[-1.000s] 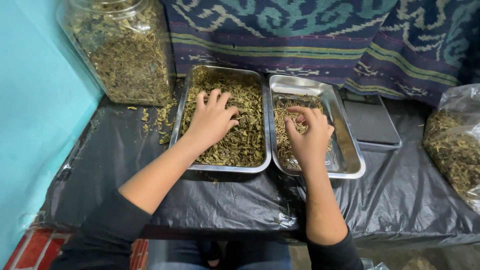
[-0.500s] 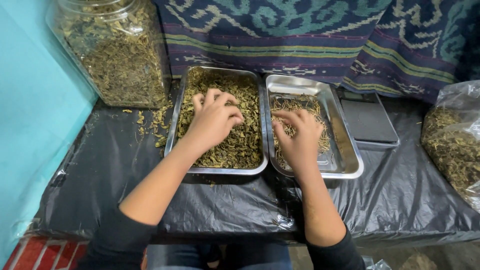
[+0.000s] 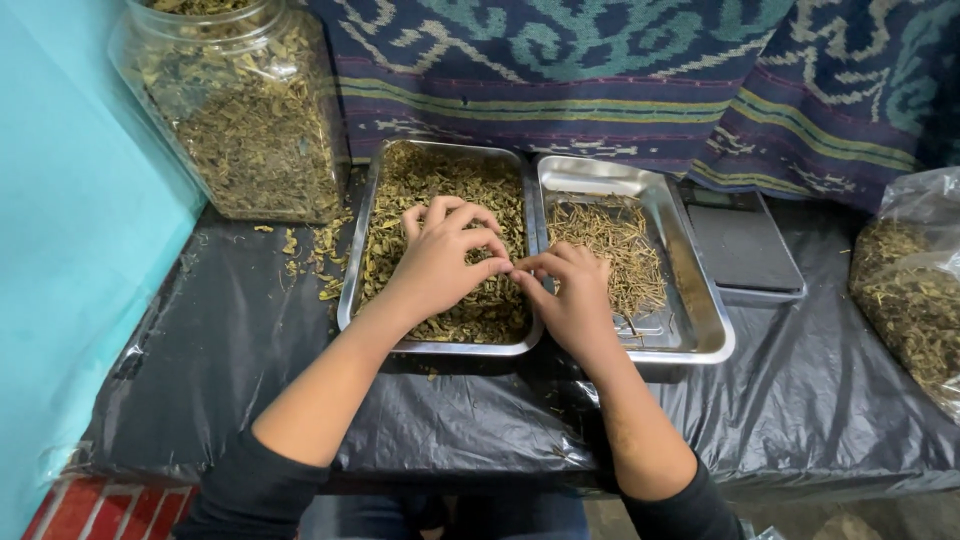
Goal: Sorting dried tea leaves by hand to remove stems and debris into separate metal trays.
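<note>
A large clear plastic jar [image 3: 240,110], squarish and packed with dried olive-green leaves, stands at the bench's [image 3: 200,340] back left corner, against the turquoise wall. At the bench's right edge, well apart from the jar, a clear plastic bag [image 3: 910,290] bulges with similar dried leaves. No labels, signs or lit screens show.

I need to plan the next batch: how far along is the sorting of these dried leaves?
Done: a thin layer of stems lies in the right tray. In hand: left hand and right hand meet fingertip to fingertip over the left tray. Left: that tray's dried leaves lie thick, and the jar and bag are full.
</note>
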